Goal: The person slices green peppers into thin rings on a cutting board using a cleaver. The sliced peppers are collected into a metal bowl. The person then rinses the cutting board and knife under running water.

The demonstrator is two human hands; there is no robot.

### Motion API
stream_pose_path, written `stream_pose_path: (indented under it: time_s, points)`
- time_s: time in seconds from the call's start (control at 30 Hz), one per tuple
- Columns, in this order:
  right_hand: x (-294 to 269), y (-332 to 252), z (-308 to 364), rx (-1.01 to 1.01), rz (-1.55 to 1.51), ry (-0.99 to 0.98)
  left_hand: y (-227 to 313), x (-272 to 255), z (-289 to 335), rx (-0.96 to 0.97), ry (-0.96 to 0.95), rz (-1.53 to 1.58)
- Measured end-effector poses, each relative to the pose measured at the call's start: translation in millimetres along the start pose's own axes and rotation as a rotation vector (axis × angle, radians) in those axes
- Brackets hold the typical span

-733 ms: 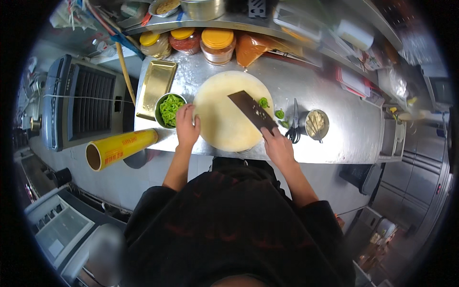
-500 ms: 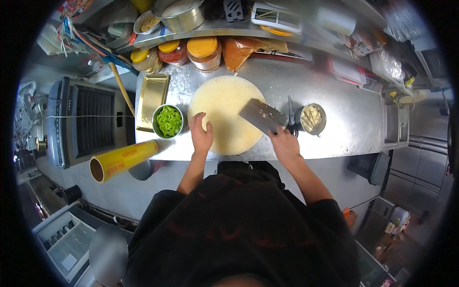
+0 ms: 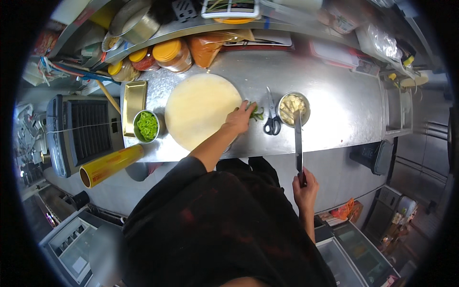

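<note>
My left hand (image 3: 240, 118) reaches across to the right edge of the round pale chopping board (image 3: 201, 110). Its fingers close over green pepper scraps (image 3: 257, 113) lying on the steel counter beside the board. My right hand (image 3: 306, 187) grips the dark handle of a cleaver (image 3: 299, 146), in front of the counter edge. The blade appears edge-on, its far end over or at a metal bowl (image 3: 308, 119) of pale cut pieces (image 3: 290, 106). Black-handled scissors (image 3: 272, 122) lie between the scraps and that bowl.
At left stand a metal bowl of sliced green pepper (image 3: 147, 126), a gold tray (image 3: 134, 107) and a yellow film roll (image 3: 111, 165) overhanging the front edge. Yellow-lidded jars (image 3: 172, 55) and an orange-brown bag (image 3: 205, 48) line the back beneath a loaded shelf (image 3: 189, 29).
My left hand has moved right, from the board's left side to the scraps. My right hand has drawn the cleaver off the board, rightward and toward me, turning it edge-on. The view has shifted right.
</note>
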State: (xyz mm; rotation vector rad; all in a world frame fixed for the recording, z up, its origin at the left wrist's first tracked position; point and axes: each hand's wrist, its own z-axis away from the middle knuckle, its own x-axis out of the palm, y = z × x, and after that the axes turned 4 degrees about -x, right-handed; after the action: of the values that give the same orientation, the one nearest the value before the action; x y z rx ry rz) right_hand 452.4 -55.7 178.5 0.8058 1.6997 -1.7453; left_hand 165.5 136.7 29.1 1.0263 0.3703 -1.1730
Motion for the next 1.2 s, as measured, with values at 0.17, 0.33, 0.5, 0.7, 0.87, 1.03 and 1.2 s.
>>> stream_pose_path:
  time_s: [0.17,0.33,0.5,0.7,0.87,1.03,1.2]
  points:
    - [-38,32,9,0.047,-0.055,0.014,38,18,-47,-0.054,-0.023,-0.243]
    - [-52,71,3,0.05,-0.114,-0.03,48,46,-64,-0.112,-0.017,-0.244]
    - [-67,90,-18,0.037,-0.152,-0.108,40,58,-66,-0.02,0.056,-0.199]
    - [-72,100,-29,-0.002,-0.152,-0.149,18,64,-56,0.02,0.212,-0.022]
    - [-69,85,-40,-0.004,-0.118,-0.173,5,70,-47,-0.03,0.312,0.173]
    - [-60,58,-48,-0.117,-0.066,-0.173,10,46,-15,-0.131,0.491,0.504]
    - [-20,36,-68,-0.218,-0.026,-0.271,-38,52,53,-0.23,0.679,1.032]
